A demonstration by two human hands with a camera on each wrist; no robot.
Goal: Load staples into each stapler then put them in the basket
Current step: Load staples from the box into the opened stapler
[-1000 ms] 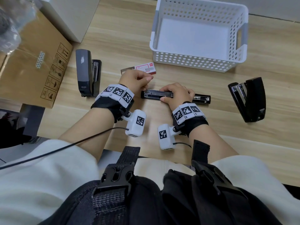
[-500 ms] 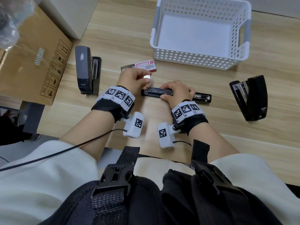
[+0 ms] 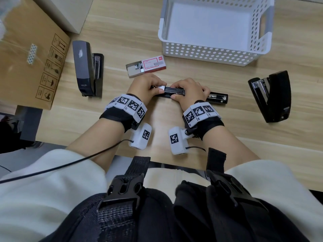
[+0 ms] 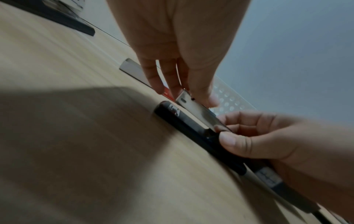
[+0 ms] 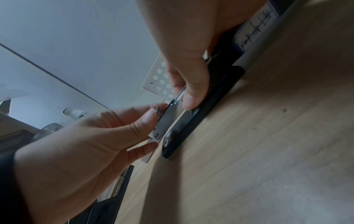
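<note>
A black stapler (image 3: 217, 98) lies opened flat on the wooden table, its magazine (image 3: 176, 90) facing up. My right hand (image 3: 181, 95) grips its middle, thumb on the near side and fingers over the far side; the right wrist view shows the thumb (image 5: 189, 100) pressing the rail. My left hand (image 3: 160, 88) pinches a short silver strip (image 3: 161, 87), apparently staples, at the magazine's left end (image 4: 184, 100). The open red-and-white staple box (image 3: 152, 64) lies just behind my hands. The white perforated basket (image 3: 209, 53) stands behind it, with nothing inside.
A grey stapler (image 3: 83, 67) lies open at the left, beside a brown cardboard box (image 3: 26, 58). Another black stapler (image 3: 274, 96) lies open at the right. The table's front edge runs just under my wrists.
My left hand has come down from beside the staple box to the stapler's left end, bringing the silver strip. My right hand has kept its grip on the stapler.
</note>
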